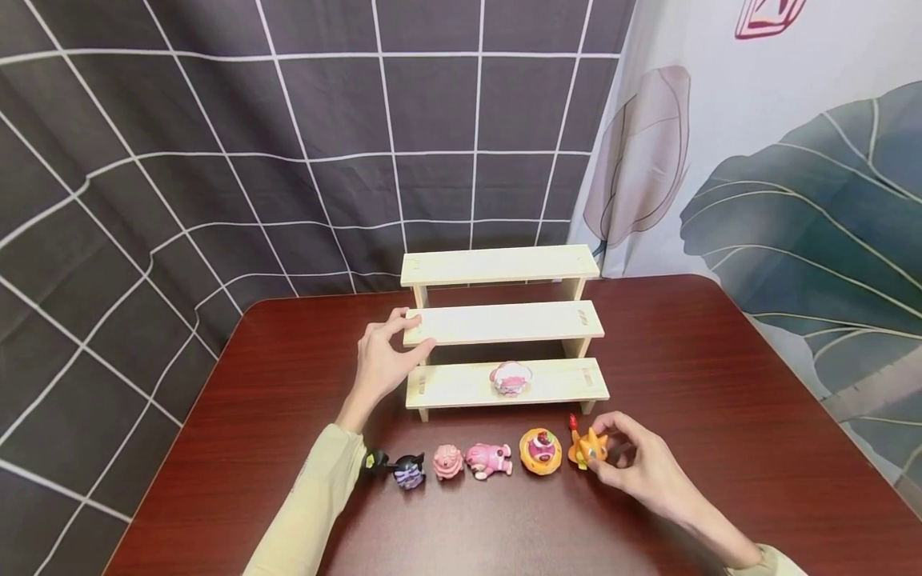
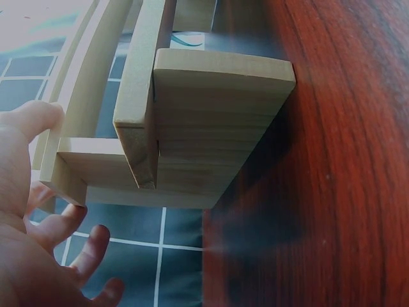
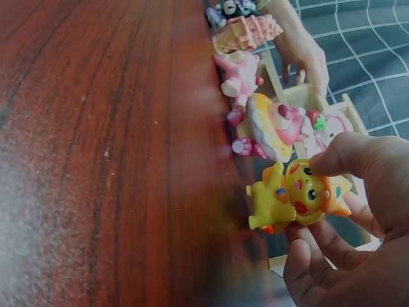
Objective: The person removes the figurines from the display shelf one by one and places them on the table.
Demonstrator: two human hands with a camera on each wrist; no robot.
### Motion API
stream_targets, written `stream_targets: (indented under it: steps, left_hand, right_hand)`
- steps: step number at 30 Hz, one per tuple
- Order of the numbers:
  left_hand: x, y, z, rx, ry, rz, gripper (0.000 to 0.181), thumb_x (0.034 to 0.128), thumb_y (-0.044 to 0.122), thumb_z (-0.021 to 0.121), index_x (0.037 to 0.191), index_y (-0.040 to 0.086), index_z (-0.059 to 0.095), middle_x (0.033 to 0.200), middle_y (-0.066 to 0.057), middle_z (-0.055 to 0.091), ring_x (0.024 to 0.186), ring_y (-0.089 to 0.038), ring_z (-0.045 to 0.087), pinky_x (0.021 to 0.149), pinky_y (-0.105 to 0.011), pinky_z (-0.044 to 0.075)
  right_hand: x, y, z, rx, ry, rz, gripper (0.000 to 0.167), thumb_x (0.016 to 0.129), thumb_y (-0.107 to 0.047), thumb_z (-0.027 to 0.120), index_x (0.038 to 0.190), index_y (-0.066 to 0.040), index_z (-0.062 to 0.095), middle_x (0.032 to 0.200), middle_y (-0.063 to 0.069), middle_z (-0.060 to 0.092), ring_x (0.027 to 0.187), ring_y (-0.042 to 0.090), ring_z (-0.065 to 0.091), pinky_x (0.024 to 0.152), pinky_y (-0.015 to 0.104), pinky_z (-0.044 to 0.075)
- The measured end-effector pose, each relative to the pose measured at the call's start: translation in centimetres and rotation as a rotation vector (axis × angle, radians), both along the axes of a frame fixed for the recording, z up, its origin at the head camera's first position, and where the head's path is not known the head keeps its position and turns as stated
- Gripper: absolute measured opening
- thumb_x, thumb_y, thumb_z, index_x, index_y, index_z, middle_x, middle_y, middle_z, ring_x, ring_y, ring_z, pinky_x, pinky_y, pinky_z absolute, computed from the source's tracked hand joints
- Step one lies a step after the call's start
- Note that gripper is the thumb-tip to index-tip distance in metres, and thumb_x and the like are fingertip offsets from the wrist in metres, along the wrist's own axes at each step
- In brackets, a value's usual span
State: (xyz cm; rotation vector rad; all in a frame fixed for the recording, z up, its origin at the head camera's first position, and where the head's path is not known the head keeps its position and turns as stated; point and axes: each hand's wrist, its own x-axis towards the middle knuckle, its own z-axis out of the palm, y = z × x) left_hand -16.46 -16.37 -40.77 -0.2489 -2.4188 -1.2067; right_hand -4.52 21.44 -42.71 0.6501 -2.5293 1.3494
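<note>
In the head view a three-step wooden display stand point(image 1: 504, 324) stands at the back of the table. My left hand point(image 1: 383, 362) grips the left end of its middle board, thumb point(image 2: 38, 118) along one edge and fingers point(image 2: 92, 249) at the other. At the right end of a row of toys, my right hand point(image 1: 644, 464) pinches a yellow figurine with an orange hood point(image 3: 300, 195) between thumb and fingers. Beside it is a figurine in a yellow ring point(image 1: 540, 452). On the lowest board sits a pink-and-white figurine point(image 1: 511, 378).
Leftward along the row lie a pink bear figurine point(image 1: 490, 460), a pink swirled figurine point(image 1: 448, 462) and a black-and-purple figurine point(image 1: 409, 471). A black piece point(image 1: 374, 461) is partly hidden by my left sleeve point(image 1: 317, 488). A dark checked curtain point(image 1: 324, 104) hangs behind the dark red table point(image 1: 288, 360).
</note>
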Motion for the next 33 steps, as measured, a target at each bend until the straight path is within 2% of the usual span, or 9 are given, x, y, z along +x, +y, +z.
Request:
stream_targets:
  steps: [9, 18, 33]
  left_hand:
    - [0.16, -0.04, 0.04, -0.006, -0.010, 0.006, 0.046, 0.0803, 0.034, 0.084, 0.121, 0.015, 0.075, 0.137, -0.008, 0.061, 0.105, -0.032, 0.053, 0.089, -0.053, 0.036]
    - [0.14, -0.03, 0.07, -0.003, -0.020, 0.007, 0.046, 0.0805, 0.034, 0.084, 0.121, 0.015, 0.075, 0.138, -0.007, 0.061, 0.106, -0.032, 0.052, 0.089, -0.052, 0.036]
    - [0.15, 0.04, 0.25, 0.001, -0.031, 0.003, 0.047, 0.0803, 0.034, 0.084, 0.122, 0.015, 0.074, 0.139, -0.007, 0.060, 0.107, -0.031, 0.052, 0.089, -0.053, 0.036]
  right_hand:
    - [0.10, -0.04, -0.34, 0.022, -0.007, -0.002, 0.048, 0.065, 0.008, 0.084, 0.100, -0.013, 0.059, 0.089, -0.008, 0.061, 0.073, 0.007, 0.060, 0.054, 0.027, 0.048]
    - [0.07, -0.20, -0.51, 0.048, 0.041, 0.013, 0.049, 0.064, 0.009, 0.084, 0.100, -0.014, 0.060, 0.092, -0.009, 0.060, 0.074, 0.007, 0.060, 0.053, 0.027, 0.048]
    - [0.00, 0.08, -0.36, 0.073, 0.014, 0.019, 0.045, 0.066, 0.003, 0.088, 0.100, -0.012, 0.062, 0.090, -0.008, 0.060, 0.072, 0.007, 0.058, 0.053, 0.026, 0.047]
